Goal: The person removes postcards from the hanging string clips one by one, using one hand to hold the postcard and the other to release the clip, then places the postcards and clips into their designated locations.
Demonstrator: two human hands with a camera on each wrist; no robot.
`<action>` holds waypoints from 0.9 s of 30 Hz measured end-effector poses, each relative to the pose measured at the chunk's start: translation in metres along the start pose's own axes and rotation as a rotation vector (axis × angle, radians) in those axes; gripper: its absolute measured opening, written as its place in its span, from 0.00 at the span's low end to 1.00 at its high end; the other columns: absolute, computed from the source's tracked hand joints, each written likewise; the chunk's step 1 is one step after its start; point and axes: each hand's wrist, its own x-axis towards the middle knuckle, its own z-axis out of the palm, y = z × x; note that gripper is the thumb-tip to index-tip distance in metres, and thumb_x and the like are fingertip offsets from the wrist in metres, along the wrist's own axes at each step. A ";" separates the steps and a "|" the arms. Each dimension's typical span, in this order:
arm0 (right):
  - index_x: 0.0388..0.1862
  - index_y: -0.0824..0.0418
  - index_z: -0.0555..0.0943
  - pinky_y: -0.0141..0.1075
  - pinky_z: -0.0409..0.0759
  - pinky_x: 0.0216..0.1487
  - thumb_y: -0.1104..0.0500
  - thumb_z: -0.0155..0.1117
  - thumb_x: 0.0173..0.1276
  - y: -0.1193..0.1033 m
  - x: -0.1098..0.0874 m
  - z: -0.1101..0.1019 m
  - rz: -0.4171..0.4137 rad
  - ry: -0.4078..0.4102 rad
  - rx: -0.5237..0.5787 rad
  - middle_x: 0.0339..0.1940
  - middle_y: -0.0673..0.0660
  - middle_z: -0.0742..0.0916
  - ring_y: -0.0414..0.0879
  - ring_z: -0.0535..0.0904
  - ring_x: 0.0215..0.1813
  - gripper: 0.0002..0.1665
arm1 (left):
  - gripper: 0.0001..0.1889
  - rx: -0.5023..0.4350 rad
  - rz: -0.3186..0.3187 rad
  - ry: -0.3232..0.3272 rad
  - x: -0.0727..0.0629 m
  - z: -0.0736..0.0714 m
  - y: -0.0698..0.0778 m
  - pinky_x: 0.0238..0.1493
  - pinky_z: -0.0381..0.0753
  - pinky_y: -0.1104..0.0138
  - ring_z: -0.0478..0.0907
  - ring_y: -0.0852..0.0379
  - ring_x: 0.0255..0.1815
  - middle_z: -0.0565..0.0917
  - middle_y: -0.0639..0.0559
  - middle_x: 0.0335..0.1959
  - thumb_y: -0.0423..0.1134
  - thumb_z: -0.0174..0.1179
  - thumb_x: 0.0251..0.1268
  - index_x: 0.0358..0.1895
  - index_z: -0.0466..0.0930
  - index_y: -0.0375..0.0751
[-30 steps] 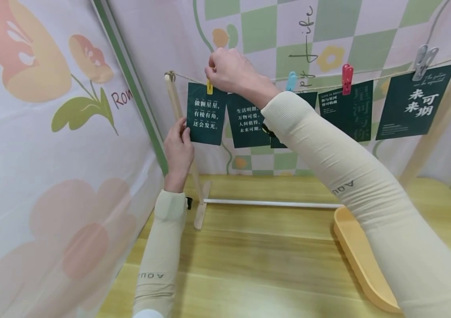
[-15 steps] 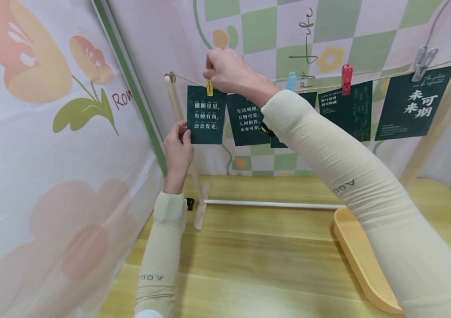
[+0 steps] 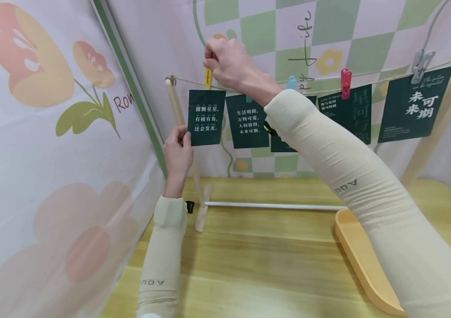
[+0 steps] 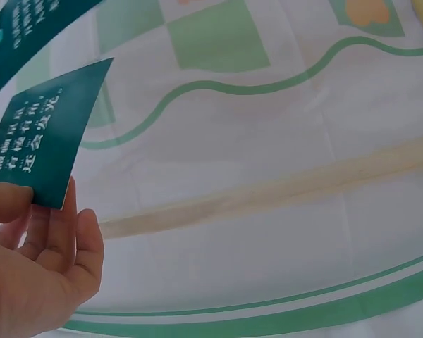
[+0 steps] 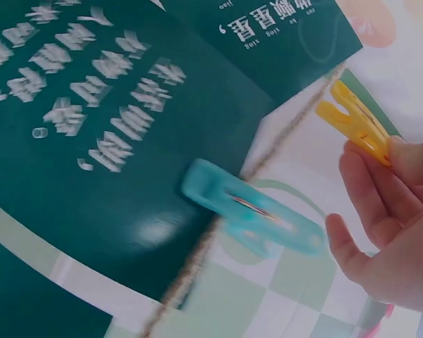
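My left hand [image 3: 178, 152] pinches the left edge of a dark green card [image 3: 205, 119] with white characters. In the left wrist view, the thumb lies on its printed face and the fingers lie behind. Above the card's top edge, my right hand [image 3: 229, 62] pinches a yellow clothespin [image 5: 356, 123] between thumb and fingers. The clothespin's tips are beside the twine [image 5: 289, 130] and apart from the card. Just right of this card hangs a second green card [image 3: 248, 121], held to the twine by a teal clothespin [image 5: 250, 204]. My right forearm partly hides the cards behind it.
The twine runs between a left wooden post [image 3: 175, 101] and a right wooden post [image 3: 428, 145]. More cards hang there, with a red clothespin [image 3: 346, 83] and a grey clothespin [image 3: 422, 66]. A white rod [image 3: 273, 205] and an orange tray [image 3: 352, 247] are below.
The yellow clothespin has risen off the top of the left card, which now sits slightly lower, with a gap between them. My left hand keeps its pinch on the card.
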 end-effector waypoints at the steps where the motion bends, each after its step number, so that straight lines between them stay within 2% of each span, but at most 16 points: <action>1: 0.48 0.64 0.77 0.32 0.70 0.41 0.56 0.49 0.79 0.000 0.000 0.000 0.001 0.013 0.005 0.43 0.56 0.81 0.45 0.75 0.40 0.13 | 0.10 0.003 0.002 0.004 0.000 0.000 0.000 0.38 0.76 0.68 0.76 0.53 0.38 0.84 0.42 0.43 0.35 0.53 0.74 0.51 0.79 0.37; 6: 0.49 0.63 0.77 0.29 0.69 0.40 0.55 0.48 0.79 0.002 -0.005 -0.005 0.010 0.069 0.026 0.43 0.56 0.83 0.44 0.75 0.40 0.14 | 0.10 0.023 0.016 0.008 -0.002 -0.002 -0.001 0.37 0.76 0.68 0.77 0.52 0.36 0.84 0.42 0.40 0.37 0.55 0.73 0.48 0.81 0.36; 13: 0.50 0.65 0.75 0.31 0.68 0.39 0.55 0.48 0.79 0.004 -0.013 -0.011 0.014 0.079 0.040 0.42 0.57 0.82 0.46 0.75 0.40 0.15 | 0.09 0.038 0.061 0.003 -0.009 -0.009 0.000 0.35 0.74 0.66 0.77 0.50 0.33 0.85 0.40 0.35 0.36 0.57 0.71 0.44 0.82 0.34; 17: 0.50 0.66 0.75 0.29 0.69 0.39 0.53 0.51 0.78 0.010 -0.021 -0.016 0.025 0.093 0.056 0.39 0.55 0.80 0.44 0.74 0.38 0.16 | 0.09 0.063 0.070 -0.026 -0.014 -0.016 -0.001 0.33 0.74 0.66 0.76 0.50 0.31 0.85 0.41 0.34 0.37 0.58 0.71 0.44 0.82 0.34; 22: 0.52 0.66 0.76 0.27 0.74 0.44 0.52 0.58 0.73 0.016 -0.029 -0.022 0.040 0.093 0.114 0.41 0.55 0.82 0.43 0.75 0.39 0.20 | 0.09 0.097 0.062 -0.077 -0.018 -0.026 0.000 0.31 0.74 0.66 0.78 0.50 0.30 0.86 0.42 0.33 0.38 0.59 0.71 0.43 0.82 0.35; 27: 0.53 0.66 0.77 0.26 0.76 0.46 0.51 0.59 0.72 0.020 -0.038 -0.024 0.013 0.113 0.164 0.41 0.56 0.83 0.42 0.77 0.40 0.21 | 0.08 0.112 0.073 -0.092 -0.025 -0.033 0.001 0.29 0.73 0.68 0.82 0.49 0.30 0.87 0.41 0.32 0.37 0.59 0.71 0.42 0.83 0.35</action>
